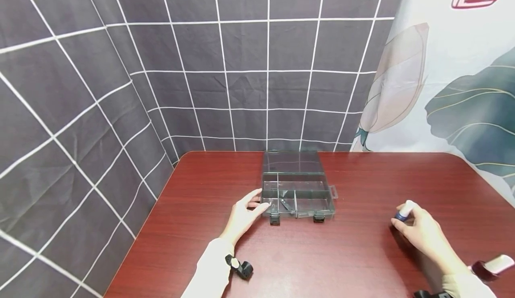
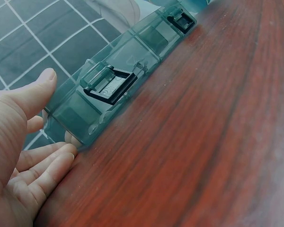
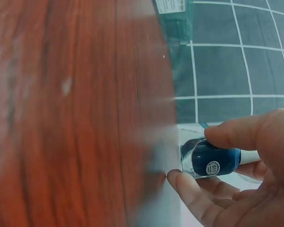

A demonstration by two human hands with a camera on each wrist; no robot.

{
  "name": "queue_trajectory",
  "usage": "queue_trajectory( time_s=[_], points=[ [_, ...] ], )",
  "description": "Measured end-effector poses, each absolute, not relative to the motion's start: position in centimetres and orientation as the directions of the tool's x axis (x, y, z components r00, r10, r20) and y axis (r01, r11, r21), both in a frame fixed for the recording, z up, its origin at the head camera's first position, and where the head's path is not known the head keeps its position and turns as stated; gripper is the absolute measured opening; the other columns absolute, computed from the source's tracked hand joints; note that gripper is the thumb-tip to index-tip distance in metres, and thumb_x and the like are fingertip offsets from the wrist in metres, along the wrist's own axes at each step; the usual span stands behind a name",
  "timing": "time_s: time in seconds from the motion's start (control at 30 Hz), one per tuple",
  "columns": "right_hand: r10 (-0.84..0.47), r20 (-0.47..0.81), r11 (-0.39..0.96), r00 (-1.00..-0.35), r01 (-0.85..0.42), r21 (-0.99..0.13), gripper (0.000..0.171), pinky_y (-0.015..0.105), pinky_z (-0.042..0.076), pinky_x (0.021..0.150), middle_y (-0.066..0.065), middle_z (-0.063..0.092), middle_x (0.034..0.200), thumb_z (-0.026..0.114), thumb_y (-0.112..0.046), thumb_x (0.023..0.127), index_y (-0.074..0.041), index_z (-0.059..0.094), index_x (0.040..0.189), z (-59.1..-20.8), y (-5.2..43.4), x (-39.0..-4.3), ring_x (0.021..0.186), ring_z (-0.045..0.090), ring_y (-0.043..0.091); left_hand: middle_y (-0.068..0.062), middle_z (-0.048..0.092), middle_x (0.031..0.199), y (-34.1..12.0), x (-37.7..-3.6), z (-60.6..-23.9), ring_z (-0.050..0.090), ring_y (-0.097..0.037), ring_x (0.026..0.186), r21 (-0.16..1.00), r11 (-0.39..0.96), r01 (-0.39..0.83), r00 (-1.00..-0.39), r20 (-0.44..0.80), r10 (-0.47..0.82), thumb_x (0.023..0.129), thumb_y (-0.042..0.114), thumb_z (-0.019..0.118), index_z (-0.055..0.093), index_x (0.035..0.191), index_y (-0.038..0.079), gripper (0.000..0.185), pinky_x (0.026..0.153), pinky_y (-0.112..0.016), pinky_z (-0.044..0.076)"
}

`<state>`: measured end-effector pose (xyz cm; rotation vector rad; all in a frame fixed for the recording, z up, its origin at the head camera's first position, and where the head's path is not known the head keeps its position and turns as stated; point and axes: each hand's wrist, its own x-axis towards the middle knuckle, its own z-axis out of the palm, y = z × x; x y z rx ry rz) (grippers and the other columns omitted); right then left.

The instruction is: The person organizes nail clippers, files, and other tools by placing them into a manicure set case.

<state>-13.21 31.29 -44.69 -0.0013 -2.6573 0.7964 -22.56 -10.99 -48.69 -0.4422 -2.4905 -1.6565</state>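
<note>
A clear, grey-tinted compartment box (image 1: 310,204) lies on the table with its lid folded back. My left hand (image 1: 243,215) holds its left side near the front corner, the thumb at the rim and the fingers low along the wall. In the left wrist view the box's black-framed front latch (image 2: 111,85) hangs loose. A small clear piece (image 1: 287,205) lies in a front compartment. Off to the right, my right hand (image 1: 424,231) pinches a dark blue nail polish bottle (image 3: 213,158) with a white cap, between thumb and fingers, over the table.
A dark red nail polish bottle (image 1: 480,271) with a pale cap is by the right forearm. The reddish wooden table (image 1: 306,257) meets a grey grid-patterned curtain (image 1: 245,87) at its back. A floral curtain (image 1: 454,123) hangs at the right.
</note>
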Motion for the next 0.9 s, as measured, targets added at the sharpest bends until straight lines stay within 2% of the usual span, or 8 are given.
queue_trajectory(
  time_s=[0.17,0.4,0.57,0.73,0.9],
  points=[
    [0.079,0.348,0.846,-0.934,-0.122,-0.52,0.028,0.027,0.042,0.053,0.01,0.063,0.076,0.074,-0.003,0.072,0.0,0.057,0.093,-44.6,30.6,-13.5,0.059,0.051,-0.005,-0.005,0.065,0.106,-11.0,-22.4,-48.7,0.063,-0.016,0.09,0.885,0.349,0.309,-0.949,0.261,0.179,0.081,0.037,0.071,0.057,0.128,0.014,0.055,0.076,-0.029,0.05],
    [0.073,0.316,0.83,-0.946,-0.118,-0.545,0.029,0.027,0.039,0.05,0.003,0.059,0.065,0.072,-0.003,0.075,0.002,0.056,0.098,-44.4,29.5,-14.1,0.051,0.049,0.0,-0.003,0.065,0.106,-11.0,-22.6,-48.8,0.063,-0.015,0.09,0.878,0.368,0.306,-0.951,0.26,0.169,0.081,0.037,0.071,0.057,0.128,0.016,0.053,0.077,-0.029,0.049],
    [0.072,0.31,0.849,-0.948,-0.106,-0.518,0.03,0.031,0.04,0.054,0.006,0.057,0.072,0.073,-0.005,0.074,0.0,0.057,0.099,-44.1,28.7,-14.6,0.057,0.053,0.009,-0.003,0.065,0.107,-11.0,-22.5,-48.7,0.063,-0.014,0.091,0.877,0.373,0.302,-0.952,0.257,0.167,0.081,0.037,0.071,0.057,0.128,0.017,0.053,0.077,-0.029,0.049],
    [0.06,0.327,0.855,-0.943,-0.121,-0.505,0.03,0.038,0.042,0.059,0.013,0.055,0.081,0.074,-0.006,0.073,0.001,0.057,0.097,-43.7,27.7,-15.1,0.068,0.056,0.025,-0.004,0.065,0.108,-11.0,-22.5,-48.6,0.063,-0.014,0.091,0.878,0.371,0.303,-0.951,0.257,0.171,0.081,0.038,0.07,0.057,0.128,0.016,0.054,0.077,-0.03,0.049],
    [0.034,0.358,0.856,-0.933,-0.158,-0.492,0.03,0.044,0.044,0.061,0.014,0.053,0.08,0.074,-0.004,0.071,0.002,0.057,0.095,-43.3,26.7,-15.6,0.071,0.056,0.03,-0.004,0.065,0.107,-11.0,-22.5,-48.5,0.063,-0.014,0.091,0.875,0.373,0.308,-0.95,0.259,0.176,0.081,0.04,0.07,0.057,0.129,0.017,0.055,0.078,-0.03,0.049]
  ],
)
